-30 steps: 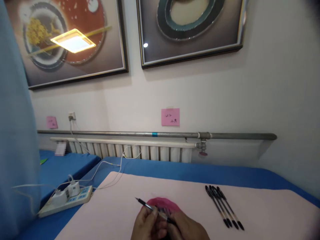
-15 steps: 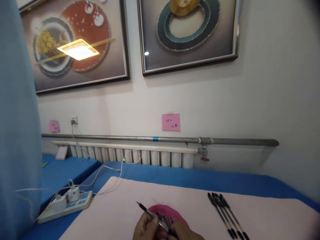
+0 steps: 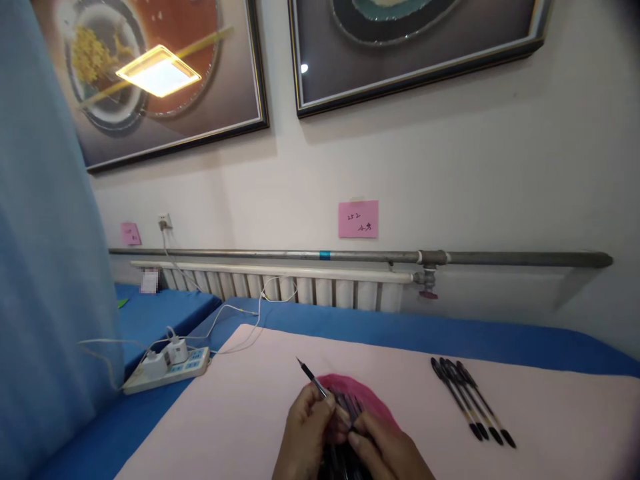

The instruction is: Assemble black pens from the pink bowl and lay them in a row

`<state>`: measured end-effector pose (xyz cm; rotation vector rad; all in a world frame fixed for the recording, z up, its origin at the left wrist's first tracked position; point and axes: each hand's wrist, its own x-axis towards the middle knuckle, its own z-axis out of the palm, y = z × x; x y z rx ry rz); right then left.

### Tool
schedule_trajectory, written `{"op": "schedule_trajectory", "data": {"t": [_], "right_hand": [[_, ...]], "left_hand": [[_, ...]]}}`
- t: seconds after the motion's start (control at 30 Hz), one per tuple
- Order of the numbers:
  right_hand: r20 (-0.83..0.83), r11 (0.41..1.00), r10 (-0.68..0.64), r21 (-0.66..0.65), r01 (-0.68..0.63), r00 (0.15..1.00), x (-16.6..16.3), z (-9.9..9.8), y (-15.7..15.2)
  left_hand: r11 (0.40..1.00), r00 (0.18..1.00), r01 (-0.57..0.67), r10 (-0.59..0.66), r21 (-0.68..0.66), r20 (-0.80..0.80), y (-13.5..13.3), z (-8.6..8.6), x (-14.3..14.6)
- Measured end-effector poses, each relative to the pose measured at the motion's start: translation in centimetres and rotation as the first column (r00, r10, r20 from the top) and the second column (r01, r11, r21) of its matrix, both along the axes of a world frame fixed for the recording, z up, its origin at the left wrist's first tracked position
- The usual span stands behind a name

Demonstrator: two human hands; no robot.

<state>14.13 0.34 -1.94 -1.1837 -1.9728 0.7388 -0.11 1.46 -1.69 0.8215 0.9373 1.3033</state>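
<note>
A slim pen with a black grip points its tip up and to the left. My left hand is closed around its barrel, thumb on top. My right hand is closed at the pen's rear end, fingers pinched together; its fingers partly hide that end. Under and behind both hands lies a round magenta container, mostly covered by them. Several dark, slender pen parts show in it. To the right, several black-capped pens lie side by side on the pink sheet.
A white power strip with two plugged chargers sits at the left on the blue cover. White cables trail across the sheet's corner. Behind stand a radiator and a pipe. A blue curtain hangs at left.
The view has tilted down and swung slightly left, so the scene sits higher and further right. Both hands remain on the pen, and more dark parts show beneath them.
</note>
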Motion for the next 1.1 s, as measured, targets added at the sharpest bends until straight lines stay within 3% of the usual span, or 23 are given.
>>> {"op": "schedule_trajectory", "data": {"t": [0.33, 0.47, 0.53, 0.7, 0.8, 0.9, 1.0, 1.1], "right_hand": [[-0.119, 0.988, 0.025, -0.146, -0.042, 0.993, -0.5, 0.6, -0.5], [-0.253, 0.978, -0.026, -0.209, -0.028, 0.967, -0.9, 1.0, -0.7], [-0.303, 0.970, -0.064, -0.243, -0.012, 0.951, -0.9, 1.1, -0.6], [-0.451, 0.922, -0.228, -0.385, 0.043, 0.863, 0.2, 1.4, 0.2], [-0.484, 0.900, -0.288, -0.432, 0.061, 0.826, 0.9, 1.5, 0.6], [-0.520, 0.882, -0.330, -0.467, 0.061, 0.788, 1.2, 1.5, 0.8], [-0.543, 0.866, -0.366, -0.497, 0.062, 0.756, 1.2, 1.3, 1.0], [-0.541, 0.857, -0.384, -0.510, 0.071, 0.748, 1.2, 1.1, 1.2]], "left_hand": [[0.995, 0.996, -0.087, 0.088, -0.049, 0.017, 0.0, 0.3, 0.0], [1.000, 1.000, 0.010, -0.010, 0.019, -0.002, -0.6, 0.7, 0.3], [0.995, 0.992, 0.092, -0.089, 0.032, -0.089, -1.0, 1.3, -0.2], [0.991, 0.949, -0.131, 0.137, 0.038, -0.283, -0.8, 2.6, -3.7], [0.986, 0.866, -0.167, 0.154, 0.014, -0.475, -0.4, 2.4, -5.5], [0.993, 0.713, -0.115, 0.101, 0.026, -0.694, -0.4, 1.8, -5.9], [0.997, 0.537, 0.052, 0.024, 0.062, -0.843, -0.7, 1.3, -5.2], [0.947, 0.379, 0.316, -0.066, 0.062, -0.923, -1.3, 1.6, -3.8]]}}
